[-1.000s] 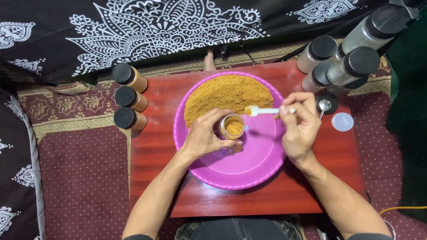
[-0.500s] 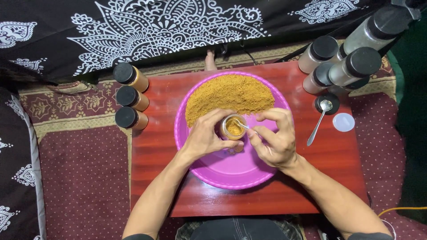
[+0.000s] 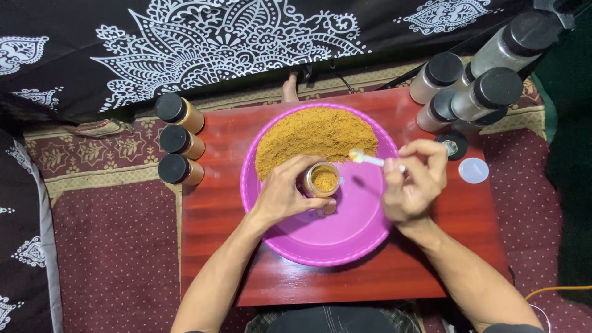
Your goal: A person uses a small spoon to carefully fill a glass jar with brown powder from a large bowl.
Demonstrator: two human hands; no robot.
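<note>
Three black-capped brown bottles (image 3: pixel 179 143) are standing at far left. Left hand (image 3: pixel 285 196) is curling round small open jar of orange powder (image 3: pixel 322 180) w/ fingers pressed on it, inside big pink round bowl (image 3: pixel 333 237). Right hand (image 3: pixel 416 182) is pinching little white plastic spoon (image 3: pixel 370 159) over bowl.

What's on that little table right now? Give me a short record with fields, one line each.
Surface: small red-brown table on a patterned carpet
Centre: pink bowl with a heap of orange-brown powder on its far side
Left hand: grips a small open jar, nearly full of powder, inside the bowl
Right hand: holds a white spoon, tip by the heap
Left of table: three filled jars with black lids
Far right: empty capped jars
Loose by them: white lid
</note>
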